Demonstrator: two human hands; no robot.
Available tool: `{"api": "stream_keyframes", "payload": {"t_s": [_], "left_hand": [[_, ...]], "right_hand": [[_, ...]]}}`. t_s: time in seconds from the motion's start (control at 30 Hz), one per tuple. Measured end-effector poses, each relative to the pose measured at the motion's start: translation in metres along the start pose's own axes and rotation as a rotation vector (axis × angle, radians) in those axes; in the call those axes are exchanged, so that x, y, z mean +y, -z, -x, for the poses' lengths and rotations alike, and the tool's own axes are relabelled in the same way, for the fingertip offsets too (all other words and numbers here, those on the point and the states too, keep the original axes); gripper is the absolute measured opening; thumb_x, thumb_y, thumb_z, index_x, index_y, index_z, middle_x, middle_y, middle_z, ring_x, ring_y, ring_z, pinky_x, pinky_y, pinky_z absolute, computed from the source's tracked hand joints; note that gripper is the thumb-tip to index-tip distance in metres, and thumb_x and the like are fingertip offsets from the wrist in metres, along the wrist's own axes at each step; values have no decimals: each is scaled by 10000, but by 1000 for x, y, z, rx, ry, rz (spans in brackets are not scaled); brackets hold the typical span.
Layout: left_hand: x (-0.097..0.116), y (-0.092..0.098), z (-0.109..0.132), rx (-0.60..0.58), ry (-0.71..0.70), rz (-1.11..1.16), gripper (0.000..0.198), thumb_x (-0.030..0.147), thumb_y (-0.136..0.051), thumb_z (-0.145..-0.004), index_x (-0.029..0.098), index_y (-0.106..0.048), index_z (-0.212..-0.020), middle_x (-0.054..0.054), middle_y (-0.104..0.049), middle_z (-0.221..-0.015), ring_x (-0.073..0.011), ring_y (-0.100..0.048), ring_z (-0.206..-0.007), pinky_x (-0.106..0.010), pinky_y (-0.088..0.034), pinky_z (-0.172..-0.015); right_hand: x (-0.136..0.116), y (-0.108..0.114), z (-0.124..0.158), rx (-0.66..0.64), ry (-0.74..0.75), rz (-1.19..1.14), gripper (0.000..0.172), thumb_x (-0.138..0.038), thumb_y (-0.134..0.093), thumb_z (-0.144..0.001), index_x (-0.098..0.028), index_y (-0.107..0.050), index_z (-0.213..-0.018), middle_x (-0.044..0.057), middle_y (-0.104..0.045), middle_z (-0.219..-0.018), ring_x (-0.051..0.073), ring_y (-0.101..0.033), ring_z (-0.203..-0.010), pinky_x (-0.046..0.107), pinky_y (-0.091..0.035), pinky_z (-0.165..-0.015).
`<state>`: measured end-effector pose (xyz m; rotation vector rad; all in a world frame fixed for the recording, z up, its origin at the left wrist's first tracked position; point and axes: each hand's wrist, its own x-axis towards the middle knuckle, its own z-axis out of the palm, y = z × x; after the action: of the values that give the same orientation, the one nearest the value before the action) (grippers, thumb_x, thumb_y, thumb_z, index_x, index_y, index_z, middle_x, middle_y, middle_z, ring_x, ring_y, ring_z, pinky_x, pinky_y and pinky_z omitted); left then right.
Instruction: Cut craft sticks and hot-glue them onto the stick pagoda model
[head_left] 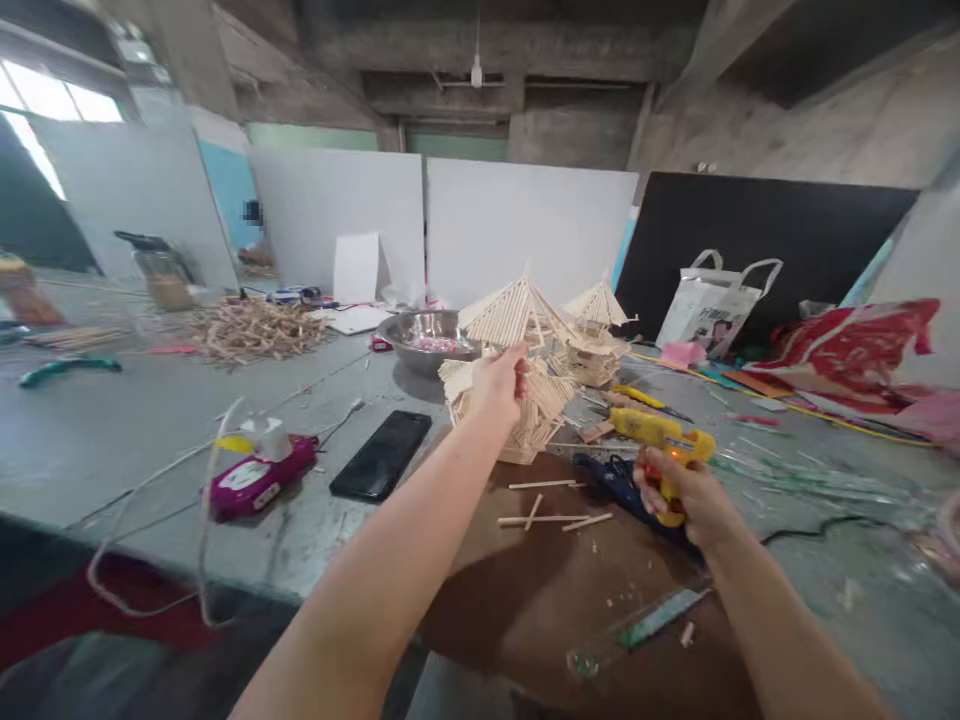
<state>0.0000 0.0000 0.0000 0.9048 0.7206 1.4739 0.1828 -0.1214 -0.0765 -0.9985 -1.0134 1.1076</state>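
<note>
Fingers of the left hand (496, 385) pinched the stick house (517, 315) at its eave (light, brittle; hold the frame), probably standing on the worktop (112, 440); right of it, the right hand (686, 498) clasped a glue gun (654, 428).

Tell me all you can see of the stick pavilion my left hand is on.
The stick pavilion is a pale model of thin wooden sticks: a peaked, ribbed roof over a flared eave tier and a stacked base. It stands upright at the far edge of the brown board. The left hand grips its middle. The glue gun in the right hand is apart from it.
</note>
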Motion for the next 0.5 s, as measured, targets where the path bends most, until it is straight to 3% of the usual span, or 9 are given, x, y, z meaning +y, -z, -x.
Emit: {"api": "stream_keyframes", "payload": {"t_s": [0.5], "left_hand": [[6, 1, 5, 5, 18, 36, 159, 241, -581, -557, 126, -508, -639, 62, -430, -398, -15, -300, -259, -181, -155, -303]], "right_hand": [[-3, -3, 2, 11, 4, 4, 207, -355, -593, -627, -155, -541, -642, -16, -553, -525, 32, -362, -276, 195, -358, -319]]}}
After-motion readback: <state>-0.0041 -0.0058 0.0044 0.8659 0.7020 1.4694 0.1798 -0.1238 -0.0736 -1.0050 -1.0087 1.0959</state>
